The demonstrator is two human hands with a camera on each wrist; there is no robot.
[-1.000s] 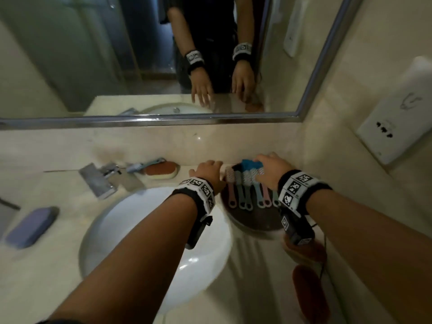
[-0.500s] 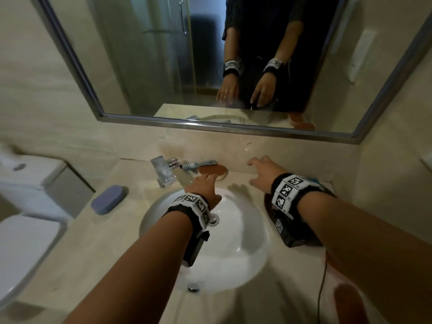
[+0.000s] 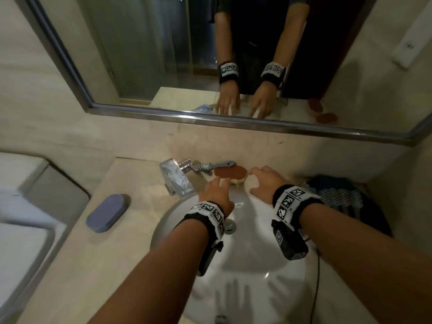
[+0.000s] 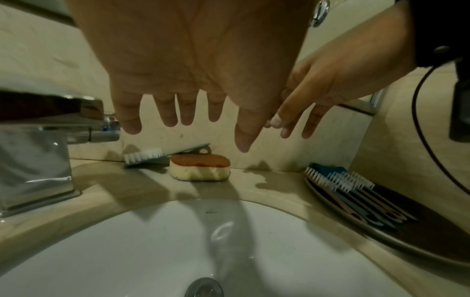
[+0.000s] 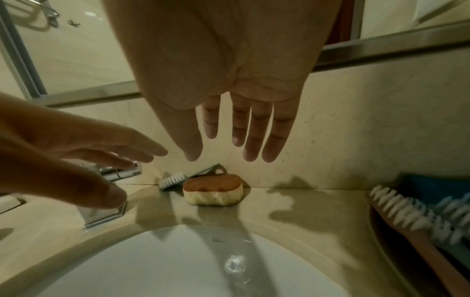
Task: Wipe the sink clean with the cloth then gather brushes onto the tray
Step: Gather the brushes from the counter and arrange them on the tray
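Observation:
Both hands hover open, fingers spread, over the back rim of the white sink point(image 3: 245, 265). My left hand point(image 3: 217, 190) point(image 4: 188, 120) is just in front of a sponge point(image 3: 230, 173) point(image 4: 199, 166) with a brown top. My right hand point(image 3: 259, 181) point(image 5: 236, 140) is at the sponge's right end; neither holds anything. A grey-blue brush point(image 3: 210, 165) point(image 4: 152, 154) point(image 5: 175, 179) with white bristles leans behind the sponge point(image 5: 213, 191). To the right, a dark tray point(image 4: 432, 227) carries several brushes point(image 4: 343, 186) point(image 5: 401, 209) and a blue cloth point(image 4: 328, 167) point(image 5: 432, 188).
A chrome faucet point(image 3: 177, 178) point(image 4: 38, 160) stands left of the hands. A purple block point(image 3: 107, 212) lies on the beige counter at the left, beside a toilet point(image 3: 23, 206). A mirror point(image 3: 163, 54) covers the wall behind. Two more brown pads show in its reflection.
Both hands left the tray of brushes and moved left to the sponge and brush behind the basin. The head view swung left with them.

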